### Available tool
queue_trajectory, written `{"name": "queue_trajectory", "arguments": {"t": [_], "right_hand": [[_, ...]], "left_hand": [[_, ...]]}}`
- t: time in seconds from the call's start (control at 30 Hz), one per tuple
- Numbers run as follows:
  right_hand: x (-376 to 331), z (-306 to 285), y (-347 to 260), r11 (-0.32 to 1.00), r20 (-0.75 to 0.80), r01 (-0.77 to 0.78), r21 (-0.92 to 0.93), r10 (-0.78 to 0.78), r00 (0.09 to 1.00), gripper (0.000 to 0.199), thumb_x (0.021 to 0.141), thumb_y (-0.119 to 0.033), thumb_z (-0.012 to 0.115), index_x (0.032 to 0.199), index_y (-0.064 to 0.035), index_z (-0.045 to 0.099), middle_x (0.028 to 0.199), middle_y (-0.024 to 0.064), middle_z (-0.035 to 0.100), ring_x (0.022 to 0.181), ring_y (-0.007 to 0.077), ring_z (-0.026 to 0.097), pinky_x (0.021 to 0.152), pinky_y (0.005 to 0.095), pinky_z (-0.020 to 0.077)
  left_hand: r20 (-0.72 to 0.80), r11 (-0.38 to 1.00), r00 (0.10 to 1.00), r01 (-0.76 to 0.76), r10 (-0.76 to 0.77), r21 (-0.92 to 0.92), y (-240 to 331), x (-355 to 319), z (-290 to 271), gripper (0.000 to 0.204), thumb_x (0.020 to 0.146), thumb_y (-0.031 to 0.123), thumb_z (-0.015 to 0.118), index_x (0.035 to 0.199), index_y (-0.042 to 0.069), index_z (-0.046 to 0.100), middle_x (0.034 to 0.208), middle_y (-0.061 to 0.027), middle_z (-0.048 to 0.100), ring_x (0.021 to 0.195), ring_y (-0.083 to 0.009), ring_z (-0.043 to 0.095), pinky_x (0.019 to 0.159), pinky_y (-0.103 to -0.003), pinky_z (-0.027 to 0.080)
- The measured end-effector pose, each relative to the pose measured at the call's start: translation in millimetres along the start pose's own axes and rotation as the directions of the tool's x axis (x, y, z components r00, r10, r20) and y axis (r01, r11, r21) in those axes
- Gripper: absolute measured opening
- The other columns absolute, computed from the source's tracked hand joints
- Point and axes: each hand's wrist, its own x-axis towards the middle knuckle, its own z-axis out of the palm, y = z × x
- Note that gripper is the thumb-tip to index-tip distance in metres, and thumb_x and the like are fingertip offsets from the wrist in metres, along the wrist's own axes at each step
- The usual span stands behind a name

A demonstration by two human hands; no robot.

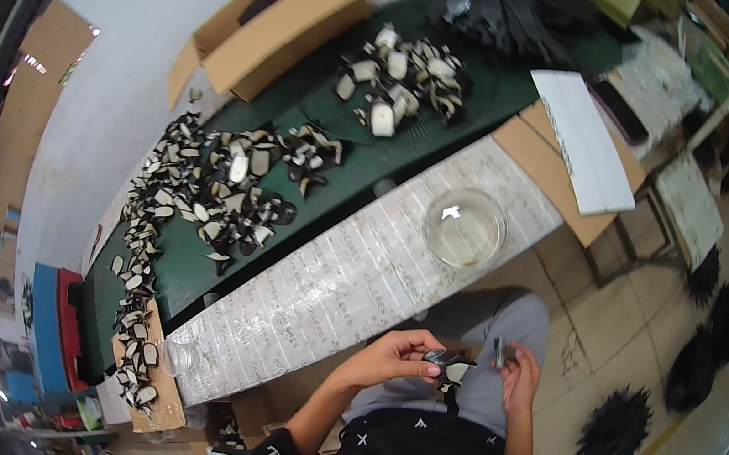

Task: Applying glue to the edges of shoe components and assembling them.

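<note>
- Pinching a black-and-cream piece (pixel 456 370) above the lap (pixel 486 322), the left hand (pixel 402 359) faces the right hand (pixel 521 377), which grips something small and dark (pixel 502 353) (too small to identify).
- Beyond, a clear bowl (pixel 470 241) stands on the pale board (pixel 316 313) along the tabletop's near edge.
- Farther, loose pieces (pixel 239 165) crowd the tabletop (pixel 353 174)'s left end, a heap (pixel 382 119) toward its far edge: one underway, finished ones indistinguishable.

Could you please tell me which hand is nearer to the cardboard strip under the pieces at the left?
Left. The left hand is to the right of the cardboard strip, apart from it; the right hand is farther right.
</note>
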Motion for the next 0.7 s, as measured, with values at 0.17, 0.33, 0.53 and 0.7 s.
{"name": "queue_trajectory", "arguments": {"t": [0.17,0.33,0.53,0.7], "right_hand": [[-5.9,-13.3,-5.8,0.995,-0.039,0.066,0.07,-0.063,0.997,0.023,0.095,-0.013,0.052,0.109,0.0036,0.057,0.096,0.0125,0.062,0.078,0.0222,0.063,0.068,0.04,0.0565],[-8.7,-9.7,0.6,0.992,-0.03,0.107,0.061,-0.106,0.994,0.023,0.093,-0.015,0.053,0.109,0.0013,0.057,0.091,0.0098,0.06,0.078,0.0213,0.061,0.066,0.0377,0.055],[-7.7,-5.6,0.2,0.989,-0.045,0.113,0.093,-0.109,0.993,0.02,0.093,-0.011,0.053,0.106,0.0029,0.058,0.09,0.0111,0.061,0.072,0.0215,0.062,0.064,0.0397,0.0571],[-0.7,-1.2,0.7,0.993,0.005,0.069,0.095,-0.07,0.998,0.02,0.093,-0.012,0.053,0.106,0.0021,0.058,0.09,0.0108,0.061,0.071,0.0212,0.062,0.064,0.0404,0.0576]], "left_hand": [[-0.175,0.731,0.799,-0.407,0.576,0.548,115.9,24.3,-25.6,0.03,0.085,0.009,0.07,0.112,0.0,0.06,0.106,-0.0035,0.062,0.099,-0.0095,0.058,0.086,-0.025,0.047],[0.033,-0.039,0.316,0.013,0.948,0.999,209.1,26.6,-75.6,0.057,0.084,0.017,0.067,0.131,-0.003,0.042,0.136,-0.0239,0.046,0.129,-0.0382,0.041,0.107,-0.042,0.034],[-0.561,0.242,0.429,0.598,0.708,0.764,153.7,19.0,-169.9,0.039,0.083,0.016,0.067,0.116,0.002,0.053,0.109,-0.0181,0.062,0.105,-0.0375,0.057,0.095,-0.042,0.043],[-0.334,0.16,0.275,0.506,0.901,0.848,117.2,26.2,-209.9,0.028,0.081,0.012,0.068,0.106,0.006,0.056,0.096,-0.0147,0.066,0.096,-0.0333,0.062,0.089,-0.042,0.045]]}}
